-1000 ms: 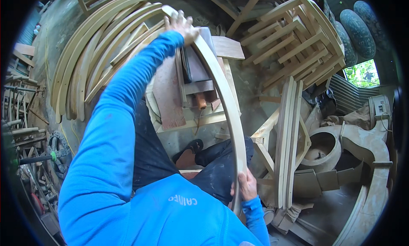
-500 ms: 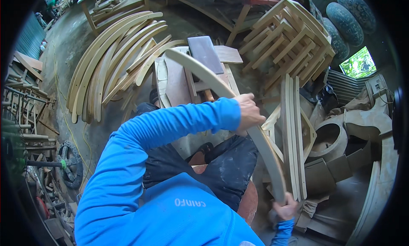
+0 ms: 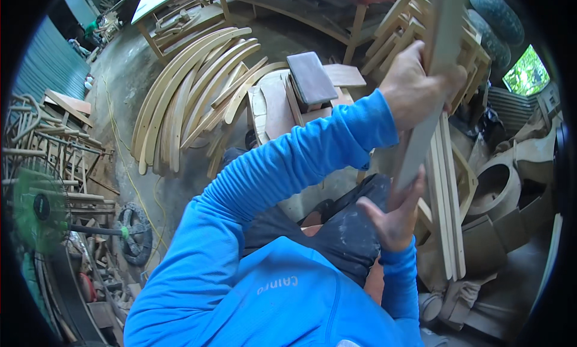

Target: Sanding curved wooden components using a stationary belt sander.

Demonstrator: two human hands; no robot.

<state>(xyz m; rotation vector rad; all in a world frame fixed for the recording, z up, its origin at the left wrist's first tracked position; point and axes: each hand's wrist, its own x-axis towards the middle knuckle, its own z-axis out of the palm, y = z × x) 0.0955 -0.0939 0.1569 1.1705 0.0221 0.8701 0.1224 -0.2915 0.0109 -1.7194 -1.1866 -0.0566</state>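
Note:
A curved wooden slat (image 3: 418,144) stands raised and steeply tilted in front of me, its top running past the upper edge of the view. My left hand (image 3: 415,82) is closed around its middle, slightly blurred. At the slat's lower end, my right hand (image 3: 396,221) has its thumb stretched away and its fingers extended along the wood. The lower end touches this hand between thumb and fingers. Behind my left sleeve is a low work stand (image 3: 275,106) of wooden boards, with a flat grey rectangular block (image 3: 312,77) on top.
Many similar curved slats (image 3: 180,97) lie fanned on the floor at the left. Stacked wooden frames (image 3: 390,31) stand far right. Long straight strips (image 3: 446,208) lean beside my right knee. A green fan (image 3: 42,205) is at the left edge, with a black wheel (image 3: 133,234) nearby.
The slat has swung up from a low slant to a steep raised tilt. My left hand moved up and right with it; my right hand rose and its fingers spread.

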